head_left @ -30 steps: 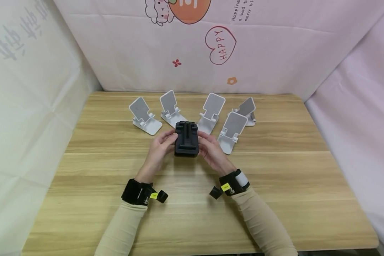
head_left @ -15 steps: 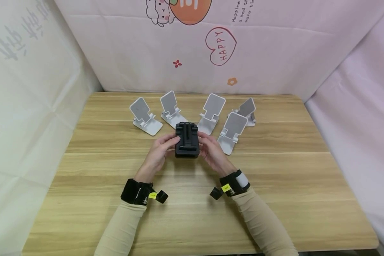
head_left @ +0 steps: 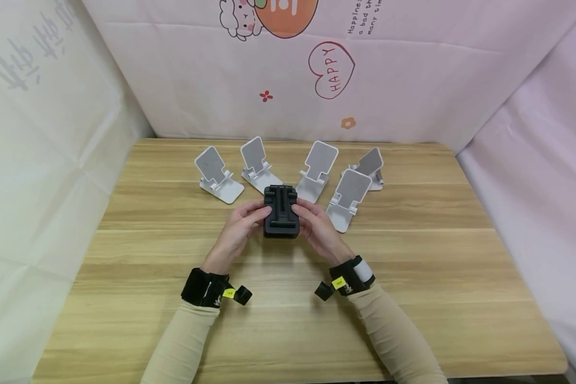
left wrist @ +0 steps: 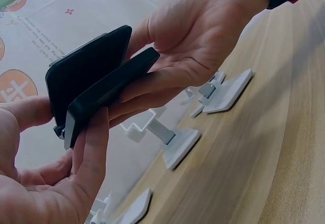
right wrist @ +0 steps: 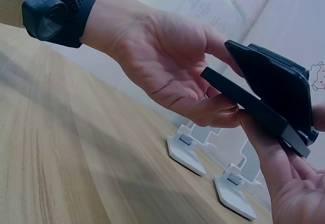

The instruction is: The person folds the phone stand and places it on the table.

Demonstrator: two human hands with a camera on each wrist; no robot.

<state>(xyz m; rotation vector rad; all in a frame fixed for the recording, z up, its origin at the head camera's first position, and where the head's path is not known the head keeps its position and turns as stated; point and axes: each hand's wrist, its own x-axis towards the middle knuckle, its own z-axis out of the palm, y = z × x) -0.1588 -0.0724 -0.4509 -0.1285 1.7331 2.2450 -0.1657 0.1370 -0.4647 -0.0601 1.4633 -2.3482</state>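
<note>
A black folding phone stand (head_left: 281, 212) is held up between my two hands, above the wooden table. My left hand (head_left: 236, 232) grips its left edge, thumb on the upper face and fingers beneath. On the opposite edge my right hand (head_left: 317, 229) pinches it the same way. Seen from the left wrist, the stand (left wrist: 84, 82) is partly unfolded, its two flat panels forming a narrow wedge. Fingers of both hands support the lower panel from underneath, as the right wrist view of the stand (right wrist: 269, 107) also shows.
Several white phone stands with grey pads stand unfolded along the back of the table (head_left: 413, 298), among them one at the left (head_left: 221, 181) and one near my right hand (head_left: 348, 200). A printed cloth (head_left: 197, 80) hangs behind; white cloths flank both sides.
My right thumb has come up from the side onto the stand's upper face. The black stand has dipped very slightly toward me; the white stands stay put.
</note>
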